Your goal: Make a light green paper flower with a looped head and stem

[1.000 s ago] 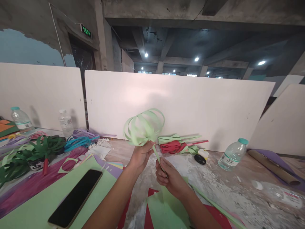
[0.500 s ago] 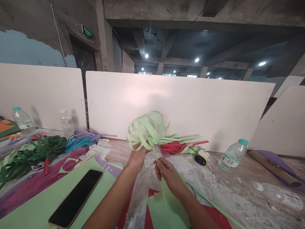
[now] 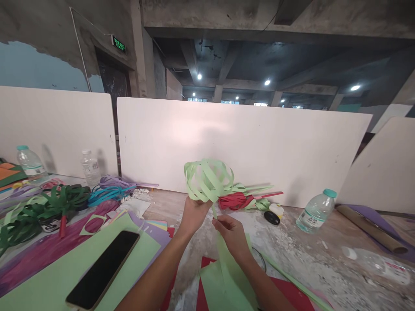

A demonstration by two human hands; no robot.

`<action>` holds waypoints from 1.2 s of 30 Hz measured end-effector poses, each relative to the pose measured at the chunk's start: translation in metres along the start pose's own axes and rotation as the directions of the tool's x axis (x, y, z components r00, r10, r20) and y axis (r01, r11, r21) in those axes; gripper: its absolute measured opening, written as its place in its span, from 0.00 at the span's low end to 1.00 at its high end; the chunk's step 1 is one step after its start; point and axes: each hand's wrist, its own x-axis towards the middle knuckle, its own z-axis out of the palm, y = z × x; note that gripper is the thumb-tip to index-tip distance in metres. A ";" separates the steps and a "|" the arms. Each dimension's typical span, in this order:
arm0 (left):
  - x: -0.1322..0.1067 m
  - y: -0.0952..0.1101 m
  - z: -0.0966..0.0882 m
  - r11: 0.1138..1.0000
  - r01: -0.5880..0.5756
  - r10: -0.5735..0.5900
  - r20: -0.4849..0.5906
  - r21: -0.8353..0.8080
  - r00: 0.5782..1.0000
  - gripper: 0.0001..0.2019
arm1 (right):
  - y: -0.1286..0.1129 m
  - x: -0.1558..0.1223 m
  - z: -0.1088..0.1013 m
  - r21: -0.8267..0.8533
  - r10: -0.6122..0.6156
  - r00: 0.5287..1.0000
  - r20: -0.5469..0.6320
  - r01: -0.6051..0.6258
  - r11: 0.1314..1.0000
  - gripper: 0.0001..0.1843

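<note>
A light green paper-strip flower (image 3: 209, 179) with looped strips on a thin paper stem is held up before the white board. My left hand (image 3: 196, 216) grips it from below at the base of the loops; its fingertips are partly hidden by the strips. Just under the loops, my right hand (image 3: 231, 233) pinches the stem between thumb and fingers. Below my right hand lie light green paper (image 3: 215, 280) and red paper (image 3: 202, 276). Close behind the hands rests a red paper-strip flower (image 3: 235, 200).
A phone (image 3: 103, 268) lies on green paper at left. Dark green paper loops (image 3: 73, 195) and blue strips (image 3: 108, 195) lie behind it. A glue bottle (image 3: 276, 210), a water bottle (image 3: 316, 211), a lying bottle (image 3: 378, 263) and a cardboard tube (image 3: 372, 229) are at right.
The green loops have moved right and slightly down. My left hand has shifted right, closer to my right hand, which still pinches the stem.
</note>
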 end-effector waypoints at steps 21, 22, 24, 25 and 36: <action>0.004 -0.025 -0.005 0.974 0.092 -0.065 0.130 -0.207 0.989 0.13 | -0.008 -0.007 0.002 -0.103 -0.065 0.997 0.032 0.068 0.992 0.13; 0.004 -0.025 -0.006 0.974 0.098 -0.071 0.136 -0.206 0.988 0.13 | -0.008 -0.007 0.001 -0.105 -0.066 0.998 0.025 0.068 0.992 0.13; 0.004 -0.024 -0.007 0.975 0.111 -0.082 0.151 -0.192 0.985 0.13 | -0.007 -0.007 0.001 -0.110 -0.065 0.998 0.011 0.066 0.992 0.13; 0.004 -0.023 -0.007 0.977 0.117 -0.088 0.161 -0.181 0.983 0.14 | -0.008 -0.007 0.001 -0.111 -0.065 0.998 0.007 0.065 0.992 0.13; 0.001 -0.030 0.001 0.975 0.194 -0.147 0.338 -0.109 0.929 0.16 | -0.019 -0.005 -0.005 -0.088 -0.060 0.998 0.022 0.062 0.994 0.21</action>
